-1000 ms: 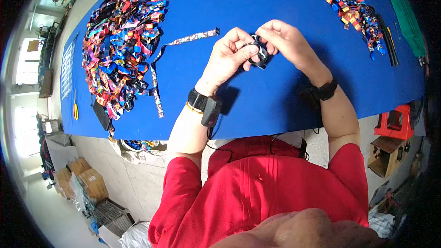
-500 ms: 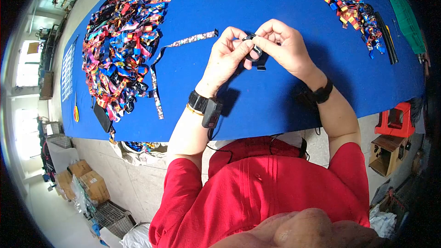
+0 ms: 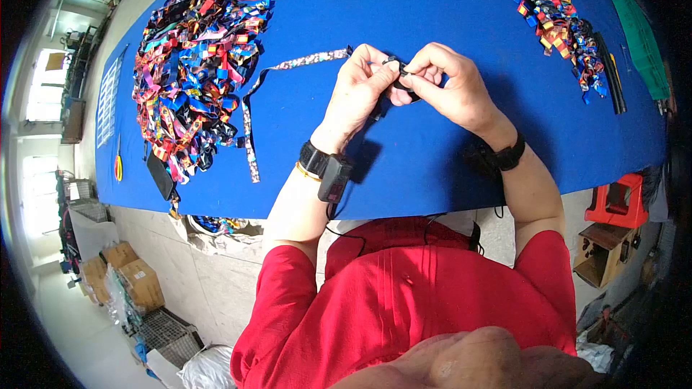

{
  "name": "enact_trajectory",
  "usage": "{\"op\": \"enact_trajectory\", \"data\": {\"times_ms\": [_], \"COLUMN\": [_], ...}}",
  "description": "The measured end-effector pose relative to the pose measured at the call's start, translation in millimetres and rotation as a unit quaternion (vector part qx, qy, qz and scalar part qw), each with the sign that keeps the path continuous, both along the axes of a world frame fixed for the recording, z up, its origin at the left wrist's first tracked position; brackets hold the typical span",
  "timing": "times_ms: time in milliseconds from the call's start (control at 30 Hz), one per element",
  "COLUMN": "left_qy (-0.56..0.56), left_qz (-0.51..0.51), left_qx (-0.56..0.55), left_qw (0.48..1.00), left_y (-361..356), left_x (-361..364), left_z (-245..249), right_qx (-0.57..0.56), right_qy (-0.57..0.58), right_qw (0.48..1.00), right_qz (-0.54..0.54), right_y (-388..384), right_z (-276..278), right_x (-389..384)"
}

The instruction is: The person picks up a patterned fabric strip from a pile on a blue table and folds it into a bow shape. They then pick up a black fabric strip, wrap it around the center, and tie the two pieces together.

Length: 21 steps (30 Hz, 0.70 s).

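Both hands meet above the middle of the blue table, working on one small black strap piece [image 3: 405,81]; its exact kind is hard to make out. My left hand [image 3: 358,86] pinches it between thumb and fingers. From the other side my right hand [image 3: 448,81] also pinches it, thumb and forefinger closed. A flower-patterned strap [image 3: 306,61] lies to the left of my left hand, bending down toward the table's front. Whether it joins the black piece is hidden behind the left fingers.
A large heap of colourful straps [image 3: 202,72] covers the table's left. A second pile of straps [image 3: 551,21] runs along the right, beside black strips [image 3: 611,75] and a green mat [image 3: 640,43]. Scissors [image 3: 118,167] lie at the left edge; a red stool [image 3: 616,202] stands below right.
My right hand has shifted slightly down and its fingers have curled in more. The black piece has turned between the hands. The view has moved a little.
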State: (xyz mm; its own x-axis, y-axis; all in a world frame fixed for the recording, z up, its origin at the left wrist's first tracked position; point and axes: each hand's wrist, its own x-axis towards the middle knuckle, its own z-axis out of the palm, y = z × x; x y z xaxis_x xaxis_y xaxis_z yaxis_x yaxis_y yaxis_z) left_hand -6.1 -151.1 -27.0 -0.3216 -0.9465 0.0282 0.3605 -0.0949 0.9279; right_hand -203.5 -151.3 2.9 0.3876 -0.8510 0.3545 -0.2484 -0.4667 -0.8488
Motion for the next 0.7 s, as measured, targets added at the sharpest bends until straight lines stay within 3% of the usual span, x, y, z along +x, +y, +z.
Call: {"op": "enact_trajectory", "data": {"times_ms": [333, 433, 533, 700], "left_qy": [0.0, 0.003, -0.014, -0.039], "left_qz": [-0.005, -0.001, -0.007, -0.006], "left_qx": [0.036, 0.014, 0.001, -0.01], "left_qw": [0.999, 1.0, 1.0, 0.999], "left_y": [0, -1, 0, 0], "left_x": [4, 3, 2, 4], "left_z": [8, 3, 7, 7], "right_qx": [-0.066, -0.059, -0.135, 0.027], "right_qy": [0.082, 0.049, 0.063, 0.034], "right_qw": [0.994, 0.997, 0.989, 0.998], "right_qz": [0.012, 0.018, 0.012, 0.038], "right_y": [-1, -2, -7, -4], "right_z": [3, 3, -1, 0], "right_x": [-6, -5, -7, -9]}}
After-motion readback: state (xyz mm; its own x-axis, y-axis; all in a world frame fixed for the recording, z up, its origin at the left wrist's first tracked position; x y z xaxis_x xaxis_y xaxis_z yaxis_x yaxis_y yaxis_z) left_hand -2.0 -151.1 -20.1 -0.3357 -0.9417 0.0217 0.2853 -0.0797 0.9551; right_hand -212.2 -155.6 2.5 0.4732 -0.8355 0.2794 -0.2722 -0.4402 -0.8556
